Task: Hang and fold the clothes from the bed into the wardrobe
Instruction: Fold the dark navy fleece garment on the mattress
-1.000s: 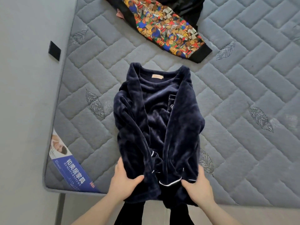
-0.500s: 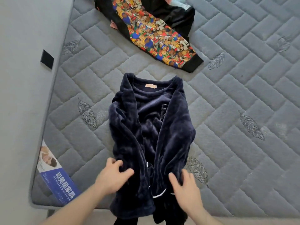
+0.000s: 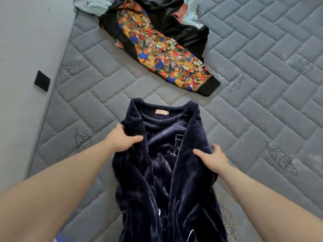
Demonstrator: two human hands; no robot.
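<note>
A dark navy velvet top (image 3: 166,163) lies lengthwise on the grey quilted mattress (image 3: 262,119), its collar with a small tan label pointing away from me and both sleeves folded inward. My left hand (image 3: 122,138) grips the left folded edge just below the shoulder, thumb on top and fingers tucked under the fabric. My right hand (image 3: 212,158) holds the right folded edge at mid-chest, thumb over the velvet. The garment's lower part runs out of the bottom of the view.
Further up the bed lies a black garment with a colourful teddy-bear print sleeve (image 3: 167,55), on top of pale blue fabric (image 3: 89,6) and a pink piece. A grey wall with a black square plate (image 3: 42,81) runs along the mattress's left side.
Both hands left the hem near the bed's edge and moved up the navy top to its upper sides. The camera moved forward over the bed.
</note>
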